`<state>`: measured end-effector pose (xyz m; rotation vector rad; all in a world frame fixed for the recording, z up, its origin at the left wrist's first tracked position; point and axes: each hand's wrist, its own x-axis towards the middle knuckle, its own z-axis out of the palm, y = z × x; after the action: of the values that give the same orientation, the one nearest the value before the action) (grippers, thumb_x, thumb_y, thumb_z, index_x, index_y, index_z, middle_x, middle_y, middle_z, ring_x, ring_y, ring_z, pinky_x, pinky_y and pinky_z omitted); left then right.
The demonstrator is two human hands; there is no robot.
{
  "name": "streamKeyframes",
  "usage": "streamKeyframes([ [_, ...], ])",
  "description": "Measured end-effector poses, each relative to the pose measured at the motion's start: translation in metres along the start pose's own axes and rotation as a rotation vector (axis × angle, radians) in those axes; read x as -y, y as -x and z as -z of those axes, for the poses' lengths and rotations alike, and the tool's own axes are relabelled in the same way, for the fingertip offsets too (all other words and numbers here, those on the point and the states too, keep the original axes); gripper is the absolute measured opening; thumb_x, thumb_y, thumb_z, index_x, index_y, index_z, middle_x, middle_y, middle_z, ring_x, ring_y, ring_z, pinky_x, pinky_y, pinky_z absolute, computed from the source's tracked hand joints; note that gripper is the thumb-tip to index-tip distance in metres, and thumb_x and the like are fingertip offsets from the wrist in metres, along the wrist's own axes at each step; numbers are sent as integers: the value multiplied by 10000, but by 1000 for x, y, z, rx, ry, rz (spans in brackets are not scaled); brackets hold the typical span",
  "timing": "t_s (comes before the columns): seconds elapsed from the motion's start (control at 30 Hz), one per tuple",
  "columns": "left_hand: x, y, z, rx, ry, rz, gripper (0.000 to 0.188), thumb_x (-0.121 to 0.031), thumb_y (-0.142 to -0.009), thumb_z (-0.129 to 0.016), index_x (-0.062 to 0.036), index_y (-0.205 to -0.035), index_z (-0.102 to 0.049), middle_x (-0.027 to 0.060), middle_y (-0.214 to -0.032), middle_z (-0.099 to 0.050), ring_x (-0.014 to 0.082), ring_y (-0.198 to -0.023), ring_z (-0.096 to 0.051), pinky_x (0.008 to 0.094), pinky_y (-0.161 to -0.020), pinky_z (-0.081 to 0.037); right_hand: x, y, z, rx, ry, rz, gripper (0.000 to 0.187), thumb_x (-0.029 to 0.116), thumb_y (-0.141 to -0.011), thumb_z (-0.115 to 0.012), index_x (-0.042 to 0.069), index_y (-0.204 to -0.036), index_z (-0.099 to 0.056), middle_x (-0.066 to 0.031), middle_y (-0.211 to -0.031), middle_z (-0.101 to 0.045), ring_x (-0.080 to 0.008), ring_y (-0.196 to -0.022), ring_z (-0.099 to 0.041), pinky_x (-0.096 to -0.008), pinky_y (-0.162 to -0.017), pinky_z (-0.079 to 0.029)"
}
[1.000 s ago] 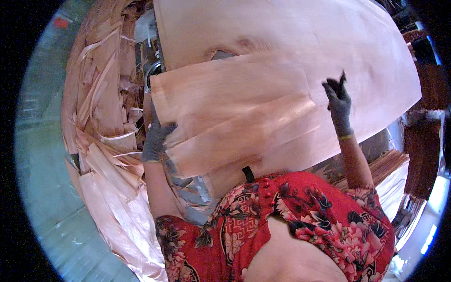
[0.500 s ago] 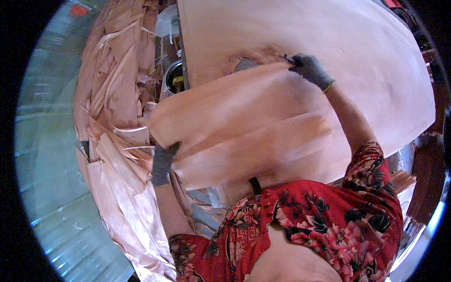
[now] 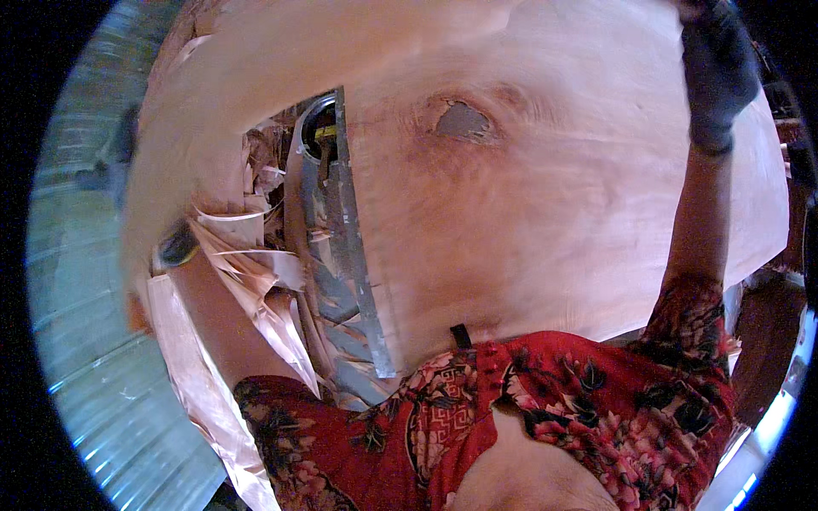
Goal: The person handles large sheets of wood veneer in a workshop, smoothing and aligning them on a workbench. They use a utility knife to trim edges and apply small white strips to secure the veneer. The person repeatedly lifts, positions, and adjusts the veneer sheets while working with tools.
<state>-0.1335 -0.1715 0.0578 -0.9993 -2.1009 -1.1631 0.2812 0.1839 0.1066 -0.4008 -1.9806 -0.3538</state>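
Note:
My left hand (image 3: 179, 244), in a dark glove and mostly hidden behind the sheet, grips the lower left end of a loose wood veneer sheet (image 3: 281, 51). This sheet is blurred and slants from the left up toward the top edge. Beneath it lies a broad pale veneer sheet (image 3: 562, 204) with a ragged grey hole (image 3: 464, 121). High at the right, my right hand (image 3: 722, 72), also dark-gloved, is raised above the broad sheet. Motion blur hides its fingers, and I cannot make out whether it holds anything.
Torn veneer strips (image 3: 247, 264) are heaped at the left. A metal edge (image 3: 362, 255) runs along the broad sheet's left side. Beside it stands a round dark container (image 3: 320, 128) with something yellow inside. Corrugated translucent panelling (image 3: 111, 409) is at the far left.
The loose veneer sheet has swung left and away, uncovering the broad sheet's hole and the metal edge. My left hand moved left and up with it; my right hand moved right and up.

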Motion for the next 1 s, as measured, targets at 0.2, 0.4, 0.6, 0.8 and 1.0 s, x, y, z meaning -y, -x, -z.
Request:
streamKeyframes([
  [0.2, 58, 79, -120, 391, -117, 23, 443, -293, -848, -506, 1, -1180, -494, 151, -1215, -491, 272, -1104, -446, 355, -948, -327, 33, 151, -41, 544, -130, -336, 195, 124, -769, -623, 158, -961, -616, -23, -973, -628, -209, -799, -632, -284, -639, -508],
  [0.4, 68, 95, -138, 488, -236, 73, 488, -327, -821, -529, -20, -1197, -479, 165, -1222, -474, 317, -1146, -395, 407, -968, -289, 54, 191, -58, 840, -118, -357, 111, 234, -820, -557, 140, -878, -573, -49, -888, -606, -284, -698, -611, -375, -548, -480],
  [0.6, 37, 109, -113, 354, -175, 8, 536, -361, -793, -552, -40, -1214, -464, 180, -1230, -458, 361, -1189, -345, 459, -988, -251, 60, 213, -64, 888, -45, -398, 129, 246, -811, -578, 123, -847, -597, -79, -818, -604, -305, -679, -598, -381, -549, -465],
  [0.8, -97, 183, -85, 619, 41, -271, 587, -395, -766, -574, -60, -1231, -449, 195, -1237, -441, 406, -1231, -295, 510, -1009, -213, 67, 199, -64, 932, -9, -463, 91, 217, -798, -578, 129, -821, -586, -87, -779, -590, -315, -671, -591, -400, -544, -460],
  [1.0, -89, 204, -156, 690, -401, -603, 399, -259, -736, -582, -71, -1088, -567, 217, -1076, -556, 431, -1221, -332, 544, -1008, -209, 66, 175, -62, 882, -34, -352, 115, 243, -821, -538, 131, -797, -552, -83, -773, -583, -318, -652, -597, -420, -532, -470],
])
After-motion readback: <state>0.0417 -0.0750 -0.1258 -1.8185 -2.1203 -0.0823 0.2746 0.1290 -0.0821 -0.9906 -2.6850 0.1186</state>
